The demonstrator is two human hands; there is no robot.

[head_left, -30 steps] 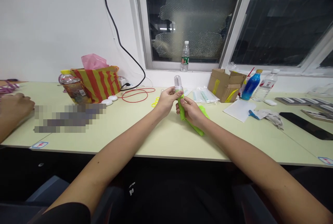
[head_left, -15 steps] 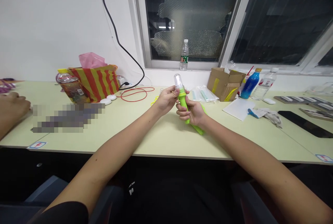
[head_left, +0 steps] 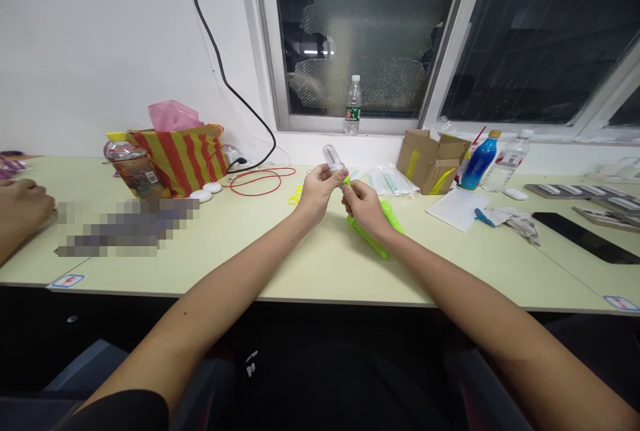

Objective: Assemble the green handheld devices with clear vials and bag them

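Observation:
My left hand (head_left: 319,192) is closed with thumb and fingers round the base of a clear domed tube (head_left: 331,156), which tilts up and to the left. A short bit of the lime-green stick (head_left: 346,181) shows just below that tube. My right hand (head_left: 364,203) is closed round the green stick, and its fingers hide most of it. Beneath and beside my right wrist, more lime-green pieces (head_left: 371,239) lie on the table (head_left: 310,271). Yellow rings (head_left: 296,197) rest just left of my left hand, partly covered by it.
A striped bag (head_left: 187,161) and a tilted drink bottle (head_left: 137,167) stand at left, near a red cable (head_left: 257,184). Another person's hand (head_left: 25,207) is at the far left. A cardboard box (head_left: 430,161), white paper (head_left: 456,209), glove (head_left: 515,223) and black panel (head_left: 585,237) are at right.
The domed tube has tilted further left, and both hands have shifted slightly left. My right hand has turned so its back covers the green stick; more green pieces show on the table.

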